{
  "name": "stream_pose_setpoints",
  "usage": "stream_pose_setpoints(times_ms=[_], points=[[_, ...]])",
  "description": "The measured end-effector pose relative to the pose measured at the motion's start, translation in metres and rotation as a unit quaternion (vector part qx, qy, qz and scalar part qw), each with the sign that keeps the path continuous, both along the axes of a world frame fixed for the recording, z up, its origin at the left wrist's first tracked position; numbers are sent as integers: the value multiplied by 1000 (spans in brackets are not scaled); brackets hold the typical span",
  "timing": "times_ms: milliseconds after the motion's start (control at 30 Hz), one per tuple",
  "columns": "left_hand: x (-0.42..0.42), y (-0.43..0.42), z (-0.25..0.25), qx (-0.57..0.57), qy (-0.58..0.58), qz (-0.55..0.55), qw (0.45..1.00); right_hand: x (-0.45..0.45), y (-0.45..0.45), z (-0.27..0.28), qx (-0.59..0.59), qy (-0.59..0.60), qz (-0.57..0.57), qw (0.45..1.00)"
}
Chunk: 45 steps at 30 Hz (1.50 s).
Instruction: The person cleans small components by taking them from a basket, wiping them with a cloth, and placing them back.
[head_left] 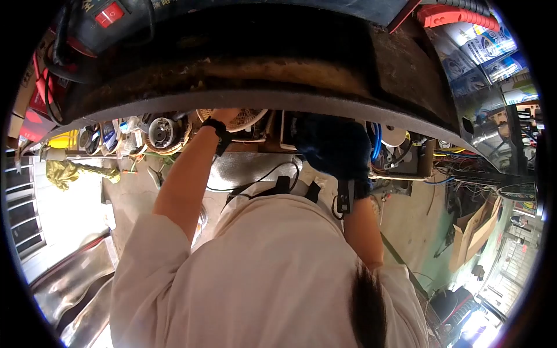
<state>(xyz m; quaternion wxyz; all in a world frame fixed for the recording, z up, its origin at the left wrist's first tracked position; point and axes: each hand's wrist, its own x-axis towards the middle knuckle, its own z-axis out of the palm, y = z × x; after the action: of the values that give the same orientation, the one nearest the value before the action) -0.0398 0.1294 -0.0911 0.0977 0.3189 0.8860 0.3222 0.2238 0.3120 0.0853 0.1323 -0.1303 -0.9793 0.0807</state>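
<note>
A dark bench top with a thick worn edge (261, 100) crosses the upper part of the view. Under that edge my left hand (226, 113) reaches over a round woven basket (248, 119); a black band is on the wrist, and the fingers are hidden. My right hand (333, 145) wears a dark blue glove beside a dark case with a pale rim (287, 130). Its fingers are lost in shadow, so what it touches cannot be made out. A black device (345, 196) is strapped at the right wrist.
On the shelf below the bench top lie a round metal part (163, 133), a yellow item (62, 140) and blue tubing (377, 142). Red-handled cables (458, 17) rest at the upper right. An open cardboard box (476, 232) stands on the floor at the right.
</note>
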Motion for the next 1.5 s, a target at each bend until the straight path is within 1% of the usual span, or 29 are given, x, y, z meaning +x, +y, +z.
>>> stream_pose_setpoints(times_ms=[67, 100, 167, 200, 267, 300, 367, 433, 500, 533, 567, 633, 733, 767, 867, 900, 1000, 1033, 1067, 1100, 1133, 1167, 1200, 1233, 1267, 1333, 1367, 1400, 1500], points=[[-16, -11, -13, -14, -51, -5, 999, 2, 1, -6, 72, 5, -17, 997], [-19, -14, -17, -19, -76, -11, 997, 3, -1, -15, 41, 30, -16, 999], [-25, -16, -26, -24, -128, -26, 991, 10, 1, -20, 5, 23, -23, 999], [-27, -16, -31, -25, -152, -33, 987, 6, -5, 5, -1, -7, -29, 1000], [-30, -15, -37, -24, -201, -47, 978, -5, -19, 18, -93, -2, -98, 991], [-31, -15, -40, -22, -223, -54, 973, -14, -27, 18, -177, 35, -160, 970], [-33, -14, -44, -17, -265, -68, 962, -19, -28, 15, -202, 53, -182, 961], [-34, -11, -49, -12, -305, -82, 949, -11, -20, 2, -87, 10, -108, 990], [-33, -7, -53, -10, -333, -98, 938, 1, -15, -18, 24, -40, -34, 998], [-33, -5, -53, -11, -340, -106, 935, 3, -16, -25, 40, -32, -27, 998], [-28, -1, -47, -17, -338, -118, 934, 2, -18, -26, 55, -23, -20, 998], [-25, 3, -30, -43, -240, -161, 956, 6, -20, -16, 88, 27, -8, 996], [-11, 1, 13, -75, -93, -204, 972, -5, -24, -49, 104, -7, 14, 994], [-13, -5, 13, -102, -61, -202, 972, -11, -31, -46, 123, -19, 18, 992], [-34, -20, 3, -211, 1, -160, 964, -22, -46, -82, 102, 47, 46, 993], [-21, -27, 19, -98, -14, -157, 983, -34, -56, -86, 123, -43, 58, 990], [40, -24, 85, 58, -106, -175, 977, -53, -84, -100, 99, 44, 94, 990], [58, -25, 104, 54, -119, -203, 970, -61, -90, -136, 28, 144, 99, 984], [73, -28, 113, 50, -124, -207, 969, -67, -97, -144, -96, 205, 81, 971], [86, -30, 121, 46, -129, -211, 968, -73, -104, -152, -216, 276, 71, 934], [95, -33, 126, 43, -134, -216, 966, -77, -113, -142, -383, 300, 38, 873], [101, -36, 128, 44, -113, -210, 970, -79, -122, -131, -538, 315, 2, 782], [105, -41, 131, 37, -96, -204, 974, -82, -130, -119, -673, 320, -34, 666], [109, -47, 133, 29, -79, -198, 977, -84, -137, -110, -787, 315, -69, 526], [111, -52, 133, 21, -62, -191, 979, -85, -143, -107, -874, 299, -101, 368], [113, -58, 137, 13, -103, -190, 976, -89, -153, -123, -689, 353, -67, 630], [116, -63, 144, -4, -119, -183, 976, -90, -157, -130, -634, 365, -51, 680], [118, -66, 148, -20, -135, -177, 975, -92, -161, -132, -575, 379, -40, 724], [115, -77, 141, -61, -83, -218, 971, -95, -169, -134, -596, 399, -43, 695]])
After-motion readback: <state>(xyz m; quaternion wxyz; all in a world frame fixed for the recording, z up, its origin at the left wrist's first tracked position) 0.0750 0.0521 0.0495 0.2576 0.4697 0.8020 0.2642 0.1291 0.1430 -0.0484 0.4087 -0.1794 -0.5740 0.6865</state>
